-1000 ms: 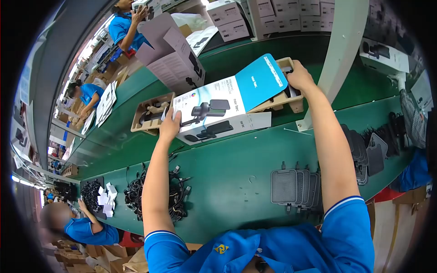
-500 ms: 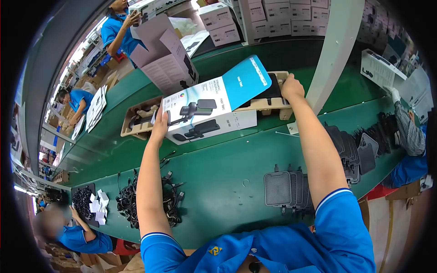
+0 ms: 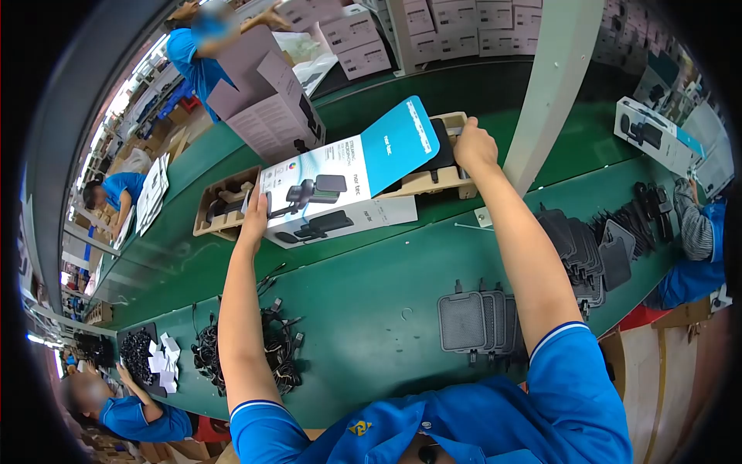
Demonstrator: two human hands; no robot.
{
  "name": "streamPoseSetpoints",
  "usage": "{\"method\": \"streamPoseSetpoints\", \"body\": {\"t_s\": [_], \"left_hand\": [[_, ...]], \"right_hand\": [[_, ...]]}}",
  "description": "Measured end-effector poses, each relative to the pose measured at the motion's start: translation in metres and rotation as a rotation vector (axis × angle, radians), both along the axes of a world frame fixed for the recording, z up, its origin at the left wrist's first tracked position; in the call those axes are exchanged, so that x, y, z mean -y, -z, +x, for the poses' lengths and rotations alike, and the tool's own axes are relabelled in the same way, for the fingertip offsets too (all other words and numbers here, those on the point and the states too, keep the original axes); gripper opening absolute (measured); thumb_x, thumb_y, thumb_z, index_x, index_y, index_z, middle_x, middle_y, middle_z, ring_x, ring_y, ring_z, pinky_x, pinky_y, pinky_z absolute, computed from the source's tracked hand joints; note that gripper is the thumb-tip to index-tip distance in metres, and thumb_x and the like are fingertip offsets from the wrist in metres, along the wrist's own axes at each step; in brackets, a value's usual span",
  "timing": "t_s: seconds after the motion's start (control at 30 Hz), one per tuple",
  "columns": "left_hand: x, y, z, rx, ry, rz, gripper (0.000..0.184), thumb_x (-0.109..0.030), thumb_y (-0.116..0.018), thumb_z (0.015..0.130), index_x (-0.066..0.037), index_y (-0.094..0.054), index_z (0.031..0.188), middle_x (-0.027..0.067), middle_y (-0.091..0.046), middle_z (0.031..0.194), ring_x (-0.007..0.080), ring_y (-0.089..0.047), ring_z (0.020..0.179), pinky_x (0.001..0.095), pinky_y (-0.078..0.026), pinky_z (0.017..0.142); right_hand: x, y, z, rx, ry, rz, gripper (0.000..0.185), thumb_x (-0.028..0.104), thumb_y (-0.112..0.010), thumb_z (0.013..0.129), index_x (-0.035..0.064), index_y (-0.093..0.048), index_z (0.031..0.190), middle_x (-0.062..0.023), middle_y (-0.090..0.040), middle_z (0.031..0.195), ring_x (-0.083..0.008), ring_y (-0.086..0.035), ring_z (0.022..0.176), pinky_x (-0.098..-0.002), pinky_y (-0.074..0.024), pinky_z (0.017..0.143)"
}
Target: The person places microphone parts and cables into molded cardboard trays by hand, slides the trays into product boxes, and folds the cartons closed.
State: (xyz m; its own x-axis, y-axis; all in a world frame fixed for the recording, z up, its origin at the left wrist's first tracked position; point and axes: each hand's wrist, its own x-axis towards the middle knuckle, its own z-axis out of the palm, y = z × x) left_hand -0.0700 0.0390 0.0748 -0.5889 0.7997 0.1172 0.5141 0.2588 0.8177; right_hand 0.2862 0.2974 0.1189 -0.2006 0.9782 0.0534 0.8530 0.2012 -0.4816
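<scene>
Close to the near edge of the counter [image 3: 355,309], a heap of black cables [image 3: 282,356] lies by the left forearm, and grey mesh panels [image 3: 462,321] overlap in a row towards the right, likely so that each can be lifted singly. More dark panels [image 3: 576,247] lean together beyond the right forearm

At the counter's far edge, over the green strip [image 3: 162,263] beyond it, I see the white box [image 3: 309,166] lying lengthwise. The left hand [image 3: 255,216] holds its left end, apparently bracing it, while the right hand [image 3: 475,147] is curled round the right end of a tan moulded tray [image 3: 452,183], perhaps to keep tray and box in line. The tray sits partly inside the box, a black piece in its exposed end. Another tan tray end [image 3: 207,213] shows past the box's left end; I cannot tell whether both are one piece

The box is glossy, printed with a black microphone, a small coloured wheel and "nor tec"; its bright blue flap [image 3: 398,147] stands open above the tray

Farther off, an open carton [image 3: 270,124] stands upright, and stacked boxes [image 3: 355,39] rise behind it
</scene>
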Motion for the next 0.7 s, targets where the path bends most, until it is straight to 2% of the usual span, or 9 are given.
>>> {"method": "streamPoseSetpoints", "body": {"t_s": [0.07,0.1,0.17,0.27,0.3,0.5,0.57,0.63,0.7], "left_hand": [[-0.002,-0.006,0.004,-0.032,-0.007,-0.019,0.046,-0.028,-0.035,0.1,-0.006,-0.033,0.141,0.01,-0.037,0.141,0.0199,-0.033,0.13,0.0283,-0.024,0.105],[0.0,-0.005,0.012,-0.031,-0.102,-0.05,0.045,-0.027,-0.032,0.1,-0.01,-0.032,0.141,0.0131,-0.04,0.14,0.0244,-0.036,0.129,0.0306,-0.026,0.105],[0.003,0.001,0.009,0.008,-0.034,0.057,0.046,-0.028,-0.033,0.1,-0.007,-0.033,0.141,0.013,-0.041,0.139,0.0239,-0.038,0.128,0.03,-0.027,0.104],[0.011,0.008,0.01,0.136,-0.066,0.057,0.047,-0.028,-0.033,0.1,-0.005,-0.032,0.141,0.012,-0.041,0.139,0.0215,-0.037,0.128,0.0288,-0.028,0.104],[0.012,0.011,0.011,0.27,-0.05,0.111,0.047,-0.027,-0.034,0.1,-0.005,-0.032,0.141,0.0117,-0.039,0.14,0.021,-0.036,0.128,0.0287,-0.027,0.104],[0.015,0.02,0.033,0.368,-0.076,0.271,0.048,-0.028,-0.034,0.1,-0.003,-0.029,0.141,0.0108,-0.035,0.143,0.0204,-0.035,0.129,0.029,-0.027,0.105],[0.018,0.002,0.065,0.433,-0.12,0.301,0.048,-0.029,-0.033,0.101,-0.002,-0.031,0.14,0.0117,-0.038,0.14,0.02,-0.039,0.125,0.0295,-0.03,0.103],[0.018,0.017,0.064,0.488,-0.127,0.345,0.048,-0.029,-0.033,0.101,-0.002,-0.03,0.14,0.0126,-0.04,0.138,0.0206,-0.041,0.124,0.0301,-0.032,0.102],[0.018,0.03,0.063,0.382,-0.141,0.331,0.047,-0.028,-0.032,0.101,-0.002,-0.031,0.139,0.0143,-0.042,0.136,0.0214,-0.042,0.123,0.0306,-0.033,0.101]], "right_hand": [[-0.001,-0.016,-0.007,0.015,-0.056,0.026,0.032,0.01,-0.047,0.087,-0.0035,-0.046,0.116,-0.0232,-0.062,0.107,-0.0367,-0.06,0.102,-0.0429,-0.0485,0.086],[-0.001,-0.025,-0.009,0.022,-0.079,0.04,0.032,0.01,-0.047,0.087,-0.0033,-0.047,0.116,-0.0234,-0.061,0.108,-0.0366,-0.06,0.103,-0.0427,-0.0486,0.086],[0.0,-0.049,-0.014,0.088,-0.12,0.089,0.03,0.01,-0.047,0.087,-0.0021,-0.05,0.115,-0.0225,-0.062,0.109,-0.0349,-0.06,0.104,-0.0406,-0.0488,0.087],[-0.003,-0.083,-0.016,0.126,-0.17,0.16,0.032,0.011,-0.051,0.085,-0.0008,-0.051,0.114,-0.0214,-0.062,0.11,-0.0329,-0.06,0.105,-0.0397,-0.049,0.087],[-0.003,-0.093,-0.016,0.127,-0.177,0.181,0.033,0.012,-0.052,0.084,-0.0012,-0.051,0.114,-0.0217,-0.062,0.11,-0.0336,-0.06,0.105,-0.0401,-0.0487,0.087],[0.005,-0.146,-0.016,0.235,-0.253,0.338,0.036,0.017,-0.057,0.082,-0.001,-0.054,0.114,-0.0198,-0.062,0.11,-0.0325,-0.06,0.105,-0.0394,-0.0485,0.087],[0.002,-0.158,-0.019,0.273,-0.281,0.354,0.035,0.019,-0.06,0.081,0.0005,-0.057,0.111,-0.0192,-0.062,0.11,-0.032,-0.06,0.104,-0.0392,-0.0488,0.087],[0.003,-0.163,-0.019,0.277,-0.289,0.358,0.034,0.022,-0.062,0.08,0.0019,-0.061,0.108,-0.019,-0.063,0.109,-0.0317,-0.06,0.104,-0.0391,-0.049,0.086],[-0.001,-0.156,-0.02,0.253,-0.275,0.356,0.033,0.024,-0.064,0.079,0.0032,-0.063,0.105,-0.0192,-0.063,0.109,-0.0313,-0.06,0.104,-0.0392,-0.0491,0.086]]}}
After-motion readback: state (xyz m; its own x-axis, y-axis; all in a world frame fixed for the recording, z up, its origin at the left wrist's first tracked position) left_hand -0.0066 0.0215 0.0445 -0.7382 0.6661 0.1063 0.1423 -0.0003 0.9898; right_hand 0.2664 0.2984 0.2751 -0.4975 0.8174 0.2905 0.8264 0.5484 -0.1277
